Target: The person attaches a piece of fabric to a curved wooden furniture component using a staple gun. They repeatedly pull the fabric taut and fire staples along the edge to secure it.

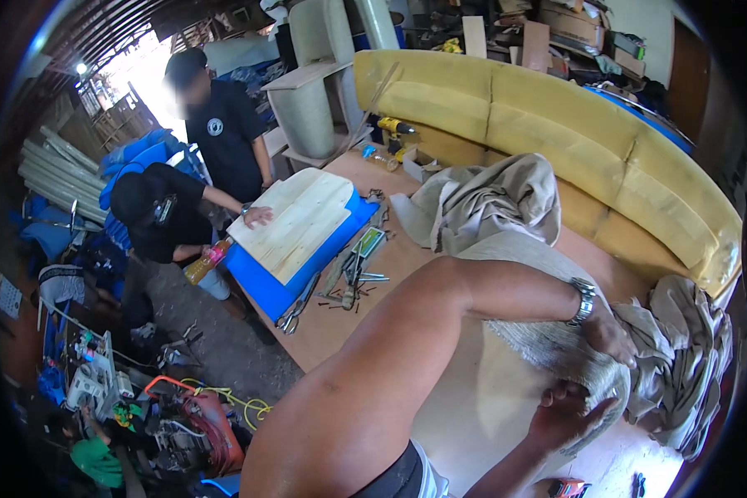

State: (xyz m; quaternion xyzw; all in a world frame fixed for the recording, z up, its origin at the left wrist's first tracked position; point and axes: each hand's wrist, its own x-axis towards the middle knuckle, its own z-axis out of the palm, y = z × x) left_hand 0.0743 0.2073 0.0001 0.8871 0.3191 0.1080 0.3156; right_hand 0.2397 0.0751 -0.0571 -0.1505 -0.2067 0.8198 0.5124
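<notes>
- In the head view, the grey cloth (548,344) lies as a curved strip on the counter (465,398), toward its right end, its lower end bending down near the hands.
- The left hand (610,339), with a watch on the wrist, rests over the outer edge of this cloth; whether its fingers grip, I cannot tell.
- The right hand (560,423) is half curled at the lower end, fingers bent and thumb apart; a firm pinch cannot be confirmed.
- By my judgement, the cloth is light, soft and not fragile, but it may sag or wrinkle; the best hold is the edge, with both hands spread apart.
- Crumpled cloth (681,357) lies beside, at the right edge; a yellow sofa back (556,124) stands along the far edge.
</notes>
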